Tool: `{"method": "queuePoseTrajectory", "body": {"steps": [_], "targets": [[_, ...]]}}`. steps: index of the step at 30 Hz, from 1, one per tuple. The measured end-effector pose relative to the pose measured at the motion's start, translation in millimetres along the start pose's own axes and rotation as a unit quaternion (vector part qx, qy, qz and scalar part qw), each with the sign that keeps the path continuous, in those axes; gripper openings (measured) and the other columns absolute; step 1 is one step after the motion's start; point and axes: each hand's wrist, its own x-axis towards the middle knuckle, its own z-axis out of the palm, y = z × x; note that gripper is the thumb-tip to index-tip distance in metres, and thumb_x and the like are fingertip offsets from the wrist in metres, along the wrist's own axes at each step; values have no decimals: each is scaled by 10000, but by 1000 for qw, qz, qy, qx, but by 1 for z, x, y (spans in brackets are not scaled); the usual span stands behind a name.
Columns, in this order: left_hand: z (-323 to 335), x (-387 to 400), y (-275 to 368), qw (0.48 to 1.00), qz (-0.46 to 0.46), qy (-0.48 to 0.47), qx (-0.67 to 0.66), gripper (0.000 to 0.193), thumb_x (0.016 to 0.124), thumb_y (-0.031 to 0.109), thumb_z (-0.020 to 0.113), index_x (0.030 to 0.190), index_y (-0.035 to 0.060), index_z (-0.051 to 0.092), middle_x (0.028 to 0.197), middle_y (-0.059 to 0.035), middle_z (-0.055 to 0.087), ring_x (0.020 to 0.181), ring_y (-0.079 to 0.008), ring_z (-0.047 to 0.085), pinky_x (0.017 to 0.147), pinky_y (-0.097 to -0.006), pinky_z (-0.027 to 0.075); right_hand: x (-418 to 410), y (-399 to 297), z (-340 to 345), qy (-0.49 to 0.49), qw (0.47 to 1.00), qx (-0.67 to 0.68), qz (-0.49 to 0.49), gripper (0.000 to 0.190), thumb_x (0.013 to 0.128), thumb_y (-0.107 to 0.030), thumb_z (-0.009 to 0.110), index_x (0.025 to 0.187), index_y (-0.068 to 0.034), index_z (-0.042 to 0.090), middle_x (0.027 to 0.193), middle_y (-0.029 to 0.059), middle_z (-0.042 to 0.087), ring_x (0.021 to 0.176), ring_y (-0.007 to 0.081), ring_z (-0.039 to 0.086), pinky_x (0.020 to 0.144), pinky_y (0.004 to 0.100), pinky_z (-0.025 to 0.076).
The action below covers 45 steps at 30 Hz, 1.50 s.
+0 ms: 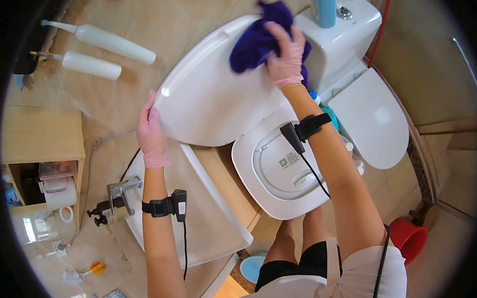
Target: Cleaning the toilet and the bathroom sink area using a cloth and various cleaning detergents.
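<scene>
A large white plastic piece with a curved rim stands tilted across the top centre. My right hand, in a thin pink glove, presses a dark purple cloth on its upper right part; the cloth is slightly blurred. At the piece's left edge is my left hand, gloved too, with its fingers along the rim. A white toilet seat ring with a printed label inside lies below the piece, over the corner of the washbasin counter. Both wrists carry black straps with cabled devices.
A white toilet with its lid down stands at right, a blue bottle on its tank. At left are a washbasin, a chrome faucet and a wooden cabinet. A red bucket and a blue basin sit low.
</scene>
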Motion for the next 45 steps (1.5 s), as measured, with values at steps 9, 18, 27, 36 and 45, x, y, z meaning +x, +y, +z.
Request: {"method": "queuePoseTrajectory", "body": {"steps": [9, 18, 27, 36, 45], "targets": [[-14, -6, 7, 998, -13, 43, 39, 325, 931, 85, 332, 1218, 75, 483, 1280, -45, 457, 1128, -140, 423, 957, -259, 312, -178, 7, 63, 54, 908, 109, 401, 691, 634, 107, 561, 1270, -123, 418, 1307, 196, 342, 1228, 355, 324, 1058, 354, 217], [7, -2, 14, 999, -3, 52, -10, 318, 917, 57, 344, 1204, 24, 477, 1287, -67, 453, 1176, -154, 403, 989, -266, 293, -24, 35, 24, 169, 960, 141, 171, 551, 725, -16, 567, 1250, -57, 408, 1232, 177, 435, 1165, 318, 392, 995, 363, 284], [25, -4, 21, 998, -6, 45, -45, 303, 912, 51, 358, 1183, 14, 489, 1267, -74, 470, 1166, -160, 418, 982, -268, 302, -248, -15, 90, 27, 924, 95, 370, 461, 816, -121, 511, 1233, 30, 385, 1307, 264, 324, 1246, 390, 267, 1026, 400, 245], [1, 4, 0, 999, 40, 29, -21, 292, 919, 68, 372, 1180, 41, 502, 1254, -70, 482, 1144, -153, 437, 956, -263, 331, -159, -82, 78, -300, 861, -8, -410, 414, 735, -192, 553, 1142, -243, 505, 1345, -2, 352, 1242, 274, 302, 984, 433, 312], [-1, -11, 0, 998, 56, 12, -22, 263, 907, 79, 418, 1136, 72, 547, 1178, -55, 547, 1053, -139, 505, 904, -241, 377, -223, 6, -8, -531, 784, -228, -227, 285, 788, -187, 551, 1072, -203, 581, 1301, -7, 386, 1199, 253, 349, 937, 402, 346]]}}
